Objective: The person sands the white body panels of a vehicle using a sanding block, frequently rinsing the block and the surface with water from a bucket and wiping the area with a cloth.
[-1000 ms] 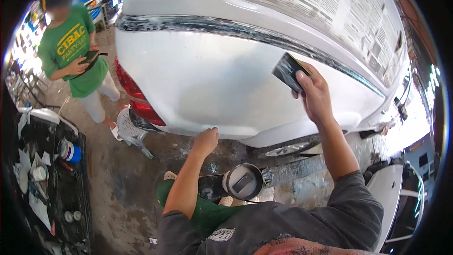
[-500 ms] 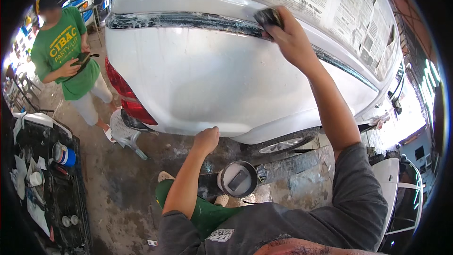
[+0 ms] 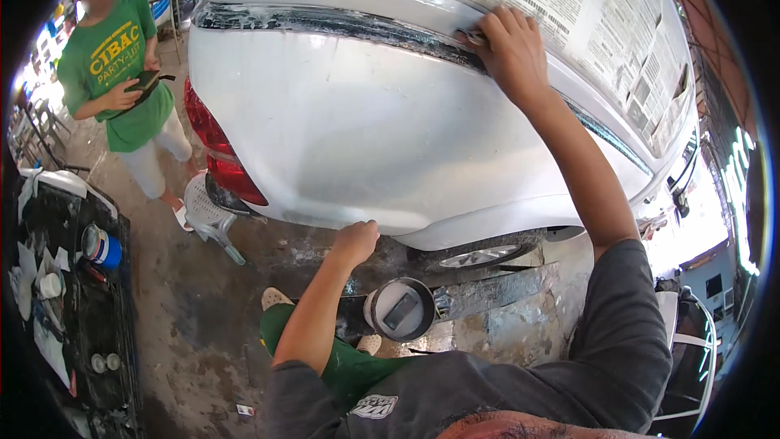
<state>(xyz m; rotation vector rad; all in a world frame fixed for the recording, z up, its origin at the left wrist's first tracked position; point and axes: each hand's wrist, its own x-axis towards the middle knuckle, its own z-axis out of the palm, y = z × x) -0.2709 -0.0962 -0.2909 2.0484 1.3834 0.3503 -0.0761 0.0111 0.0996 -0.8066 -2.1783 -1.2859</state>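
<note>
My right hand [image 3: 513,53] grips a piece of black sandpaper [image 3: 470,36], mostly hidden by the fingers. It presses against the white car's side panel [image 3: 349,122], at the dark, white-smeared strip [image 3: 325,26] running along it. Newspaper masking [image 3: 552,0] covers the window area just above. Lower down, my left hand [image 3: 356,242] is closed at the panel's bottom edge; whatever its fingers hold, if anything, is hidden. Below it stands a bucket [image 3: 372,309] of cloudy liquid with a dark grey block [image 3: 399,310] in it.
At left a person in a green shirt [image 3: 114,65] holds a dark pouch, near a white plastic stool [image 3: 207,207]. A black workbench [image 3: 81,301] bears a blue-labelled can [image 3: 101,248] and rags. The red tail light [image 3: 218,146] marks the car's left corner; a wheel [image 3: 479,255] is underneath.
My right hand has shifted slightly right along the strip and turned, so the black sandpaper is now mostly covered. My left hand stays at the panel's lower edge. The view has tilted a little.
</note>
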